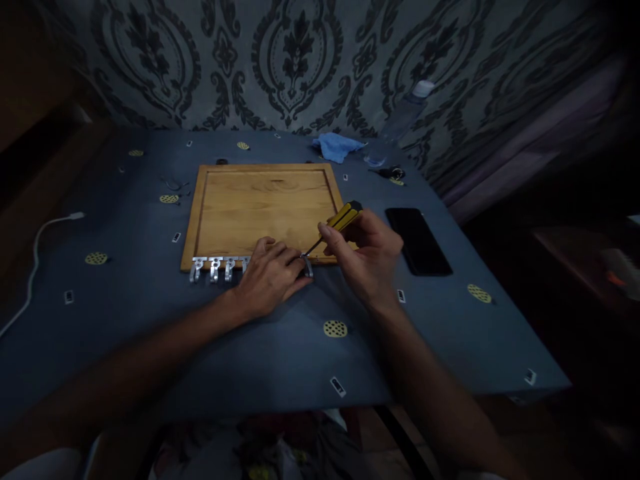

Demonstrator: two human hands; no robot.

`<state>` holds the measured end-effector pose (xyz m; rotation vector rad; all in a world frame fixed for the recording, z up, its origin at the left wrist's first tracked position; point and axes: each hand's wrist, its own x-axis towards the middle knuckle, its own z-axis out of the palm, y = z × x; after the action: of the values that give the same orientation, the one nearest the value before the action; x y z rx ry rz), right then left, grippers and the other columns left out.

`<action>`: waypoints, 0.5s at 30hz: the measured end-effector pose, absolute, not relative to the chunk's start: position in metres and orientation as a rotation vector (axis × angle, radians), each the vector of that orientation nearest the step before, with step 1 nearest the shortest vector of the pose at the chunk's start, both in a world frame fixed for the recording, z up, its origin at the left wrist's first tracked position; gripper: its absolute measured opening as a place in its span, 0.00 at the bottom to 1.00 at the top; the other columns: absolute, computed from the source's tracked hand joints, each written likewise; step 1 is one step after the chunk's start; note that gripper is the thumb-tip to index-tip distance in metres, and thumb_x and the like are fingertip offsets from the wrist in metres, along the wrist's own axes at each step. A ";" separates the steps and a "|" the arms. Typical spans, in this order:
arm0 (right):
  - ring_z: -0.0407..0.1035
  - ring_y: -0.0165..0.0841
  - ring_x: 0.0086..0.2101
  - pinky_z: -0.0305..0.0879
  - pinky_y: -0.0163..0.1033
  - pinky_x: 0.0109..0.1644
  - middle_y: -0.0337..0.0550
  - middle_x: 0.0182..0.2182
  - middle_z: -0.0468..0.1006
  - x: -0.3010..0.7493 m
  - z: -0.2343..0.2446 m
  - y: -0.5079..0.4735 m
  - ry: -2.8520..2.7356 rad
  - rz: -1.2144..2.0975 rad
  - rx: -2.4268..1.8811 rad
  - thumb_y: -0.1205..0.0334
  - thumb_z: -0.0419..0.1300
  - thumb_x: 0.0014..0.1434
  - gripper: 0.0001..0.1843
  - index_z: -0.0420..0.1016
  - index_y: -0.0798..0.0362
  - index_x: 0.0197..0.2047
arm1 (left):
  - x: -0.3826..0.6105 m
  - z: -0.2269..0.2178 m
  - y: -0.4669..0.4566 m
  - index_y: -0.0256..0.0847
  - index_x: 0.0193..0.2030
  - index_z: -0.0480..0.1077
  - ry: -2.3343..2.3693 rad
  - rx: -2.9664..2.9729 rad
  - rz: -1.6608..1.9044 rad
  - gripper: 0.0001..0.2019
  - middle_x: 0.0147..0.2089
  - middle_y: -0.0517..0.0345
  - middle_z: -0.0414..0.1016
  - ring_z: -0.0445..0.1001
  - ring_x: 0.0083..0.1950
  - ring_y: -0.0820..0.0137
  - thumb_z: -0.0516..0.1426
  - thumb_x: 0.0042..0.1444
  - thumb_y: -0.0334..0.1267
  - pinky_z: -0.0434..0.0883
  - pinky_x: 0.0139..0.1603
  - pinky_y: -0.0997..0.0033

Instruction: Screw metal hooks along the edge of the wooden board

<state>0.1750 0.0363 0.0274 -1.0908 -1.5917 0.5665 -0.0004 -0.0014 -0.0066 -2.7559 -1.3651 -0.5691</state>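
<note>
A wooden panel [265, 200] with a raised frame lies flat on the table. Along its near edge runs a metal hook rail [215, 261] with several silver hooks hanging toward me. My left hand [270, 277] is closed over the right part of the rail, thumb and fingers around a hook, hiding the middle of the rail. Between the fingers of my right hand [367, 253] is a screwdriver [345, 217] with a yellow and black handle. Its shaft slants down to the left, and the tip meets the rail beside my left fingertips. Any screw under the tip is too small to make out.
A black phone [419, 241] lies right of the panel. Behind it are a blue cloth [337, 147], a clear bottle [405, 117] and a small dark object [390, 172]. A white cable [37, 247] crosses the table's left side. A patterned wall [295, 60] rises behind.
</note>
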 end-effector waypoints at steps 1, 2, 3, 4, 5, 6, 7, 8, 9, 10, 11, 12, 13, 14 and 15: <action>0.67 0.29 0.25 0.68 0.37 0.27 0.35 0.25 0.69 0.175 0.027 0.036 -1.601 0.574 -1.098 0.50 0.69 0.58 0.18 0.66 0.49 0.28 | 0.000 -0.007 -0.001 0.39 0.48 0.77 -1.368 -2.751 -0.572 0.14 0.51 0.50 0.81 0.75 0.53 0.58 0.57 0.69 0.47 0.62 0.61 0.50; 0.67 0.30 0.25 0.68 0.37 0.28 0.35 0.25 0.69 0.175 0.026 0.037 -1.607 0.580 -1.099 0.50 0.69 0.58 0.18 0.66 0.49 0.28 | 0.000 -0.007 -0.001 0.39 0.49 0.77 -1.370 -2.747 -0.575 0.14 0.51 0.50 0.81 0.75 0.53 0.58 0.57 0.69 0.47 0.62 0.61 0.50; 0.67 0.30 0.25 0.68 0.37 0.28 0.35 0.25 0.69 0.175 0.026 0.037 -1.609 0.584 -1.096 0.50 0.69 0.58 0.18 0.66 0.49 0.28 | 0.000 -0.007 -0.001 0.39 0.49 0.77 -1.370 -2.743 -0.578 0.14 0.50 0.50 0.81 0.75 0.53 0.58 0.57 0.69 0.47 0.62 0.62 0.49; 0.67 0.30 0.25 0.69 0.37 0.28 0.35 0.25 0.69 0.175 0.025 0.037 -1.611 0.587 -1.089 0.50 0.68 0.59 0.18 0.66 0.49 0.28 | 0.000 -0.007 -0.001 0.39 0.49 0.77 -1.369 -2.741 -0.581 0.14 0.50 0.50 0.81 0.75 0.53 0.58 0.57 0.69 0.47 0.62 0.62 0.49; 0.66 0.30 0.25 0.69 0.37 0.28 0.35 0.25 0.69 0.175 0.025 0.038 -1.611 0.588 -1.082 0.49 0.68 0.59 0.18 0.65 0.49 0.28 | 0.000 -0.007 -0.001 0.39 0.49 0.77 -1.367 -2.739 -0.583 0.14 0.50 0.50 0.81 0.75 0.53 0.58 0.57 0.69 0.47 0.62 0.61 0.50; 0.66 0.30 0.25 0.69 0.37 0.28 0.35 0.25 0.69 0.175 0.025 0.038 -1.612 0.587 -1.077 0.49 0.68 0.59 0.19 0.65 0.49 0.28 | 0.000 -0.007 -0.001 0.39 0.48 0.77 -1.363 -2.738 -0.584 0.14 0.50 0.50 0.81 0.75 0.53 0.58 0.57 0.69 0.47 0.62 0.61 0.50; 0.66 0.30 0.25 0.68 0.37 0.28 0.35 0.25 0.69 0.175 0.024 0.038 -1.611 0.586 -1.075 0.49 0.68 0.59 0.19 0.65 0.48 0.28 | 0.000 -0.007 -0.001 0.38 0.48 0.77 -1.359 -2.737 -0.585 0.14 0.50 0.50 0.81 0.75 0.53 0.58 0.57 0.69 0.47 0.62 0.61 0.50; 0.66 0.30 0.25 0.68 0.37 0.28 0.35 0.24 0.69 0.175 0.024 0.038 -1.611 0.586 -1.074 0.49 0.68 0.58 0.19 0.65 0.48 0.28 | 0.000 -0.007 -0.001 0.38 0.48 0.77 -1.356 -2.736 -0.586 0.14 0.49 0.50 0.81 0.75 0.53 0.58 0.57 0.69 0.47 0.62 0.61 0.50; 0.66 0.30 0.25 0.68 0.38 0.29 0.35 0.24 0.69 0.175 0.024 0.038 -1.612 0.586 -1.074 0.49 0.69 0.58 0.19 0.65 0.48 0.28 | 0.000 -0.007 -0.001 0.38 0.48 0.77 -1.353 -2.735 -0.587 0.14 0.49 0.50 0.81 0.75 0.53 0.58 0.58 0.69 0.47 0.62 0.61 0.50; 0.66 0.30 0.25 0.68 0.38 0.29 0.35 0.24 0.69 0.175 0.025 0.038 -1.613 0.586 -1.071 0.49 0.69 0.58 0.19 0.65 0.48 0.28 | 0.000 -0.007 -0.001 0.38 0.48 0.77 -1.351 -2.735 -0.589 0.14 0.49 0.50 0.81 0.75 0.53 0.58 0.57 0.69 0.47 0.62 0.60 0.50; 0.66 0.30 0.26 0.68 0.38 0.29 0.35 0.24 0.69 0.175 0.025 0.038 -1.617 0.585 -1.067 0.48 0.69 0.58 0.19 0.66 0.49 0.28 | 0.000 -0.008 -0.001 0.38 0.48 0.77 -1.350 -2.733 -0.591 0.14 0.49 0.50 0.81 0.75 0.53 0.58 0.57 0.69 0.47 0.62 0.61 0.50; 0.66 0.30 0.26 0.67 0.38 0.29 0.35 0.25 0.69 0.175 0.025 0.038 -1.623 0.582 -1.062 0.48 0.69 0.58 0.19 0.66 0.49 0.28 | 0.000 -0.008 -0.001 0.38 0.48 0.77 -1.350 -2.732 -0.593 0.14 0.50 0.50 0.81 0.75 0.53 0.58 0.57 0.69 0.47 0.62 0.61 0.50; 0.66 0.30 0.26 0.67 0.38 0.29 0.35 0.24 0.69 0.175 0.026 0.038 -1.629 0.576 -1.055 0.48 0.69 0.58 0.20 0.66 0.49 0.28 | 0.000 -0.008 -0.001 0.38 0.48 0.77 -1.350 -2.731 -0.594 0.14 0.50 0.50 0.81 0.75 0.53 0.58 0.57 0.69 0.47 0.62 0.61 0.50; 0.66 0.30 0.25 0.66 0.38 0.29 0.35 0.24 0.69 0.175 0.026 0.039 -1.635 0.571 -1.052 0.48 0.69 0.58 0.20 0.66 0.49 0.28 | 0.000 -0.009 -0.001 0.38 0.48 0.77 -1.350 -2.730 -0.593 0.15 0.50 0.50 0.81 0.75 0.53 0.58 0.57 0.69 0.47 0.62 0.61 0.50; 0.66 0.30 0.25 0.66 0.38 0.29 0.35 0.24 0.69 0.175 0.026 0.039 -1.642 0.571 -1.051 0.48 0.69 0.58 0.20 0.66 0.49 0.28 | 0.000 -0.009 -0.001 0.38 0.48 0.77 -1.350 -2.730 -0.591 0.15 0.50 0.50 0.81 0.75 0.53 0.58 0.57 0.69 0.47 0.62 0.61 0.51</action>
<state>0.1751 0.0388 0.0265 -1.0515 -1.6418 0.5710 0.0003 -0.0013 -0.0087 -2.7296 -1.3505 -0.5913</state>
